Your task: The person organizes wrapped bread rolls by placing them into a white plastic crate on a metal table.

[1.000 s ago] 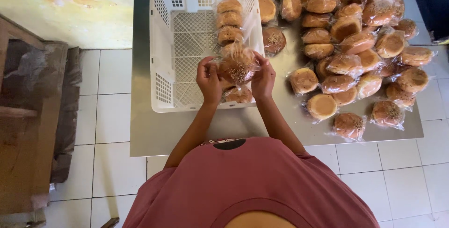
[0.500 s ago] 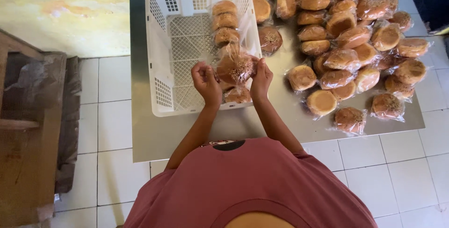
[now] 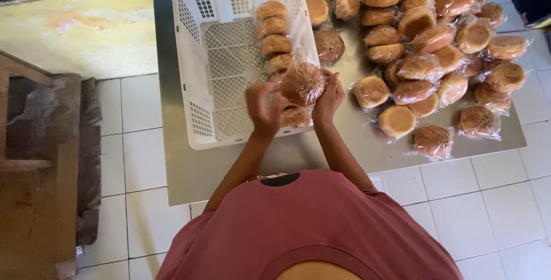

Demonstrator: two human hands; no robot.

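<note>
Floor: pale square tiles (image 3: 143,142) run under and around the work area, meeting a worn yellow painted strip (image 3: 74,27) at the top left
Table: a stainless steel table (image 3: 356,142) fills the upper middle of the view, its near edge close to the person's body
Person: seen from above in a dusty red shirt (image 3: 310,228), both forearms stretched forward over the table
Wooden furniture: a dark brown wooden piece (image 3: 34,171) stands on the tiles at the far left, well apart from the table
Crate: a white plastic lattice crate (image 3: 229,85) sits on the left part of the table, its near wall just in front of the hands
Heap of buns: many round brown buns in clear plastic wrappers (image 3: 425,45) lie piled on the table to the right of the crate
Row in crate: wrapped buns (image 3: 274,36) line the right-hand side of the crate, one behind another
Left hand: the left hand (image 3: 265,108) is blurred, fingers curled at the wrapper's left side; how firmly it grips cannot be told
Right hand: the right hand (image 3: 329,97) is closed around the right side of the wrapped bun
Held bun: a seeded bun in a clear bag (image 3: 302,84) hangs between both hands, above the crate's near right corner
</note>
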